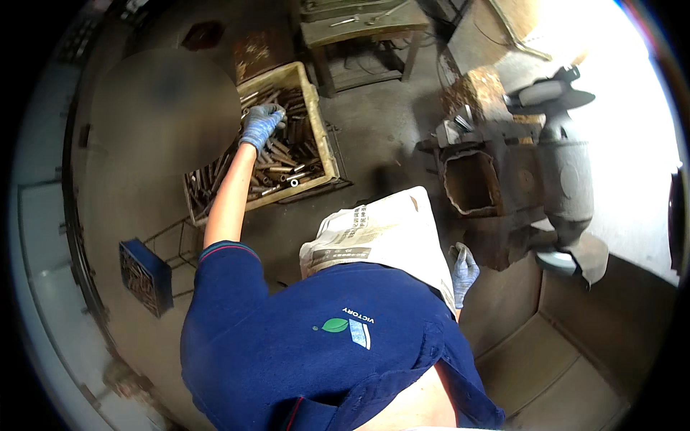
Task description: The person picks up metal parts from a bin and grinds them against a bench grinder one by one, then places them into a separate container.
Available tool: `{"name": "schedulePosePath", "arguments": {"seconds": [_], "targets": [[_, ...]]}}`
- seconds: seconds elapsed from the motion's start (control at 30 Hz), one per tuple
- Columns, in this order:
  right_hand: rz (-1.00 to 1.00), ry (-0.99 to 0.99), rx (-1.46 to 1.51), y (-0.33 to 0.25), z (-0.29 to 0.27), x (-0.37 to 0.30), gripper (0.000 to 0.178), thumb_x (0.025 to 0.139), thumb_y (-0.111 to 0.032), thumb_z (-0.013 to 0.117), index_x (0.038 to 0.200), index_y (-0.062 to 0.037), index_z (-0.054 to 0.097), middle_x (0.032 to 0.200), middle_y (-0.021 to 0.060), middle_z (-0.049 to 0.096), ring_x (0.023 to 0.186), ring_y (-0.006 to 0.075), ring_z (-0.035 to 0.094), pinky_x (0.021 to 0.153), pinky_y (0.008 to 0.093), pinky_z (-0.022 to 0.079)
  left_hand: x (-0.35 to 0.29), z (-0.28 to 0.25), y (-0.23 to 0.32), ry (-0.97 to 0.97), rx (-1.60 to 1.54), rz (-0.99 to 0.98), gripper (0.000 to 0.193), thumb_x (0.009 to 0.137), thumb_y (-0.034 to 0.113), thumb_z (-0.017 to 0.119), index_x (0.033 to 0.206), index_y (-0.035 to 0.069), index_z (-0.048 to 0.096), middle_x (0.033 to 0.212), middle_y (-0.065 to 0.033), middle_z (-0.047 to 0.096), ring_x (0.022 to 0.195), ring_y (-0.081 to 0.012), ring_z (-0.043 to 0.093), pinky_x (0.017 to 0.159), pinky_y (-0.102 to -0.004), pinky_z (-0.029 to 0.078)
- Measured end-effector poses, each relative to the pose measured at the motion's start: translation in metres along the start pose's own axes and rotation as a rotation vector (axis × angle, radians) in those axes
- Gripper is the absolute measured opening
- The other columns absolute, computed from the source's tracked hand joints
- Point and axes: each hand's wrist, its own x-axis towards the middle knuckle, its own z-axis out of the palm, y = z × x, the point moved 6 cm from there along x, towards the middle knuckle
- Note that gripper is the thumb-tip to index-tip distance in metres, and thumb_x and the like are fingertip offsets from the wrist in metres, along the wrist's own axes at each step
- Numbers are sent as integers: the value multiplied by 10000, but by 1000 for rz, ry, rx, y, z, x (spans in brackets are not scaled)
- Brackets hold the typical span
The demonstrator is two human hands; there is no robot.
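Blue-gloved left hand [261, 128] at metal tubes [279, 169] in crate [321, 134], cannot tell if gripping; right hand [464, 275] slack, loosely curled

A pale yellow rectangular crate [325, 140] is sitting on a dark thin-barred metal frame [316, 193] and carrying jumbled brown and silvery metal tubes [282, 162]. A small blue box [164, 286] is holding slim brownish pieces [139, 279]. On the grey concrete floor [381, 118], a worn greyish table [395, 26] is bearing slender metal tools [345, 21].
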Motion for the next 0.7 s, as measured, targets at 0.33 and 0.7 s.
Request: {"name": "schedulePosePath", "arguments": {"seconds": [0.33, 0.7], "targets": [[-8, -165, -111, 0, 15, 32, 224, 902, -128, 582, 1015, 61, 622, 951, 98, 644, 859, 137, 589, 796, 251, 497, 15, 58, -69, -96, 757, -83, 264, 763, 204, 597, 957, 43, 673, 988, -205, 645, 939, -315, 633, 793, -379, 507], [73, -74, 3, 36, -13, 14, 222, 903, -141, 584, 1008, 49, 634, 939, 106, 655, 796, 134, 617, 758, 254, 510, 8, 83, -63, -68, 1005, -221, 232, 742, 173, 621, 935, 63, 688, 1018, -157, 658, 993, -313, 622, 784, -395, 504]]}}
